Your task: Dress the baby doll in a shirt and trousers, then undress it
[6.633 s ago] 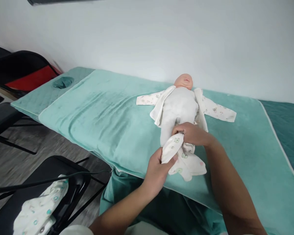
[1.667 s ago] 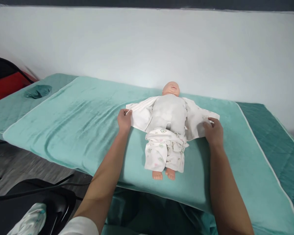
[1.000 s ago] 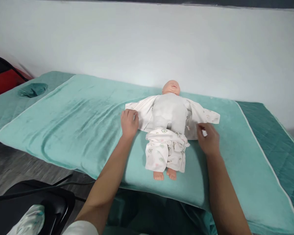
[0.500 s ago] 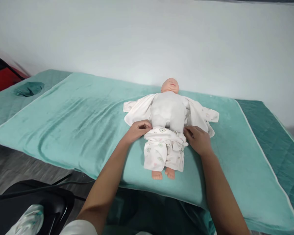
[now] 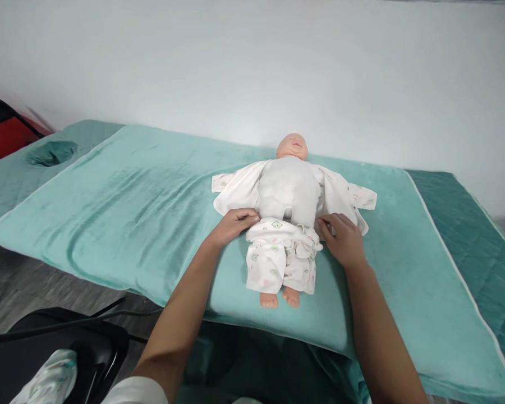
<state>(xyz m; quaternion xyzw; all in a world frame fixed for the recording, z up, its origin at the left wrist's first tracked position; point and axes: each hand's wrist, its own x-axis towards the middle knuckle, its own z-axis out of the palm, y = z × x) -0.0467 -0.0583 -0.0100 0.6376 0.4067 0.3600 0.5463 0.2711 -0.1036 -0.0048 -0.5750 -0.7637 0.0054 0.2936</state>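
A baby doll (image 5: 289, 185) lies on its back, head toward the wall and feet toward me. Its white printed jacket (image 5: 240, 188) is spread open, baring the white cloth torso. Printed white pants (image 5: 266, 266) cover the lower legs, their waistband bunched around the thighs. At the waistband's left edge, my left hand (image 5: 234, 225) is closed in a pinch. My right hand (image 5: 343, 238) is closed at the right edge, its fingers curled beside the cloth. Fingertips partly hide what each hand grips, though both touch the pants' waistband.
A green velvety cover (image 5: 122, 196) lies over the padded bed, which has a face hole (image 5: 53, 153) at the far left. Behind it rises a white wall (image 5: 235, 67). A black chair (image 5: 96, 342) at lower left holds a printed cloth bundle (image 5: 53, 379).
Almost nothing differs. Both hands stay at the pants' waistband, with only a very slight shift of the right fingers and the view.
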